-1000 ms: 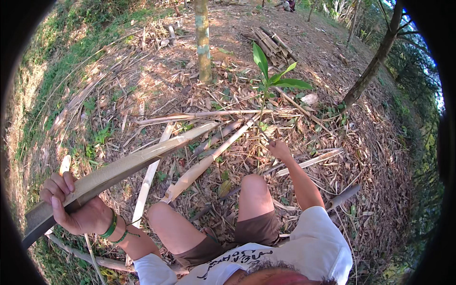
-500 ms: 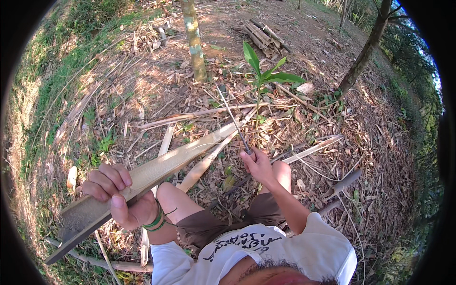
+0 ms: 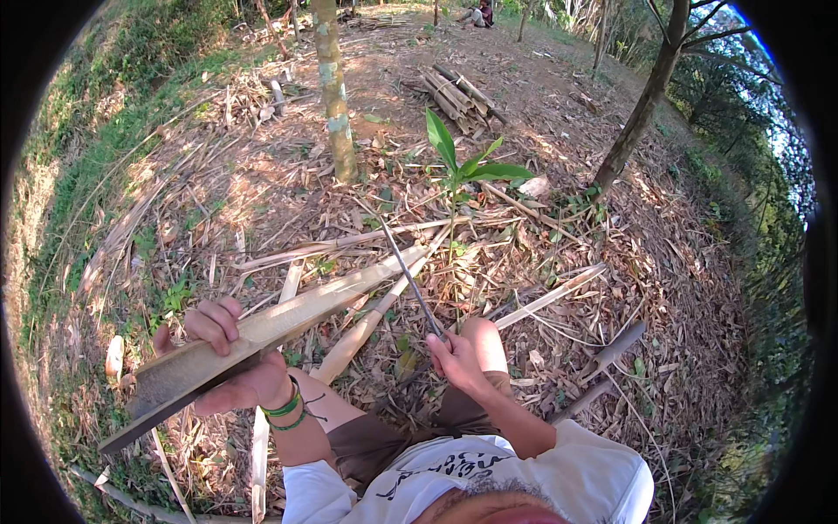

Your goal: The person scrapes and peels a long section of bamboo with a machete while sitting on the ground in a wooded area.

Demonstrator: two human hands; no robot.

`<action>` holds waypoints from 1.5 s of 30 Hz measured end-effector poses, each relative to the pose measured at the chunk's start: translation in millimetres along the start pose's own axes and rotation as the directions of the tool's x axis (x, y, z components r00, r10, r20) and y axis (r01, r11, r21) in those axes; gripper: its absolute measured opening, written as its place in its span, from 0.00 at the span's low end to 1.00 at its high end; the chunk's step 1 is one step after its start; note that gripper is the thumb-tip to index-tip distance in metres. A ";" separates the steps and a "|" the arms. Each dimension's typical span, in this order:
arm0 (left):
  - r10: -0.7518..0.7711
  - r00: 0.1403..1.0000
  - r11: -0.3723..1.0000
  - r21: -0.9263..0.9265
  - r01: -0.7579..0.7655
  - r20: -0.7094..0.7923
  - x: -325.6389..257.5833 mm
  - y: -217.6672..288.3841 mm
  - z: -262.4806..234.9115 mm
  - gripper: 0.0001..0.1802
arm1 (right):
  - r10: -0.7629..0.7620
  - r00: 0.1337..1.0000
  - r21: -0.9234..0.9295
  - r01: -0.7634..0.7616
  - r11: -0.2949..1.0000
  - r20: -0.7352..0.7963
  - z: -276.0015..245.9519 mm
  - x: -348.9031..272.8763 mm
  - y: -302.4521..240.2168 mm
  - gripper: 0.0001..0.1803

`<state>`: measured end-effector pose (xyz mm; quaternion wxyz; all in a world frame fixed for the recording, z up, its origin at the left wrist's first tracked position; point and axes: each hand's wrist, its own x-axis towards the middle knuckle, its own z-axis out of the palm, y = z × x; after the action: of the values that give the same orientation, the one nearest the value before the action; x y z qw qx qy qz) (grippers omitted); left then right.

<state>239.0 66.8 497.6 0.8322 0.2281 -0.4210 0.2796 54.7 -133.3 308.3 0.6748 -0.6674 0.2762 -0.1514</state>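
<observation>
While the left hand [image 3: 229, 362] wraps its fingers around a split bamboo slat [image 3: 262, 336], slanting up over the left knee, the right hand [image 3: 456, 360] grips a thin blade [image 3: 410, 284], fingers closed, tip beside the slat's far end. Dry leaves [image 3: 663, 262], cut bamboo [image 3: 550, 297] and a green seedling [image 3: 463, 166] lie around.

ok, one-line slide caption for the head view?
Left hand grips a split bamboo slat; right hand holds a thin blade over leaf-littered ground.
</observation>
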 end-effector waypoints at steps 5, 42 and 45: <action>-0.007 0.985 0.907 0.414 0.078 -0.170 14.4 17.9 9.1 0.38 | -0.079 0.996 0.039 0.077 0.996 0.050 0.6 7.2 -25.0 0.27; 0.015 1.000 0.902 0.431 -0.013 0.000 -67.6 84.2 43.5 0.17 | 0.113 0.987 -0.537 -0.035 0.843 0.113 32.9 126.4 61.4 0.40; 0.009 1.000 0.902 0.432 -0.005 -0.007 -76.9 80.7 46.1 0.19 | 0.013 0.981 -0.495 0.087 0.865 0.195 31.1 112.0 52.4 0.39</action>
<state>121.9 77.1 470.5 0.7618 0.4040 -0.3458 0.3701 153.8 -168.8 236.3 0.4989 -0.8361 0.2268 -0.0224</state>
